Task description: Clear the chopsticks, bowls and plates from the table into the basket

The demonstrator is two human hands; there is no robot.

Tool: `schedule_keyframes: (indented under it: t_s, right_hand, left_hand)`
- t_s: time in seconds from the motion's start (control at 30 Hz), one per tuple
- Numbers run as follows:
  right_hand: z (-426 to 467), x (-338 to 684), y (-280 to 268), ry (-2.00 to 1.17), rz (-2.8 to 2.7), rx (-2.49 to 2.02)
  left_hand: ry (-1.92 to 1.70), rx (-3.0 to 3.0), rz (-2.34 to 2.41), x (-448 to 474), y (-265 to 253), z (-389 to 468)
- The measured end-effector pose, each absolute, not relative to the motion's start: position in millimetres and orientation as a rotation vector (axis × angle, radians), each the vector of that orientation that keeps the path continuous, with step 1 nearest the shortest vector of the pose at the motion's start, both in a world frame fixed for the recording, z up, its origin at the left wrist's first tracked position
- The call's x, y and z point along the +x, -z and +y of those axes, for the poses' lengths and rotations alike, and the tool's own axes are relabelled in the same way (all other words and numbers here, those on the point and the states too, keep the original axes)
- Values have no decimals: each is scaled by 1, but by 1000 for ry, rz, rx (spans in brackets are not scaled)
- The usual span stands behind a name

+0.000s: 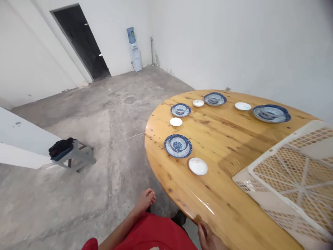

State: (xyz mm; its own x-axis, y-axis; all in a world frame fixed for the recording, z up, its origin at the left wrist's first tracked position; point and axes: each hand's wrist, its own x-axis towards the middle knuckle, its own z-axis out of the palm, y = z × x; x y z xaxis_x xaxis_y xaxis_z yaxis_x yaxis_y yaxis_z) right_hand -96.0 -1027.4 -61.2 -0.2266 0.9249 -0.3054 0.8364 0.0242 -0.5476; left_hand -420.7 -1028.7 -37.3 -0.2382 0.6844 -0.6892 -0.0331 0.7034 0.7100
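Observation:
My left hand hangs beside my body over the floor, left of the table, its fingers curled in with nothing visible in them. Low in the view, my right hand is at the near edge of the wooden table; its fingers are bent together and I see no object in them. The closest dishes are a white saucer and a blue-patterned plate with a glass bowl on it. Both stand apart from my hands.
Along the table's far side are more blue-patterned plates with bowls, and small white dishes. A cream plastic basket occupies the right side. On the floor at left stands a grey stool with dark cloth. A water dispenser is far back.

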Motion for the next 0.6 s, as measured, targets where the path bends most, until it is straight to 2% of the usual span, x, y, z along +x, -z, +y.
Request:
schedule_keyframes:
  t_s: [0.37,0.6]
  right_hand:
    - [-1021,-277,49,-1071,-2399,-1755]
    - [-980,-331,34,-997,-2449,-1642]
  left_hand:
    - [-980,372,1897,-574,30,-1096]
    - [-995,117,1966,-610,46,-1111]
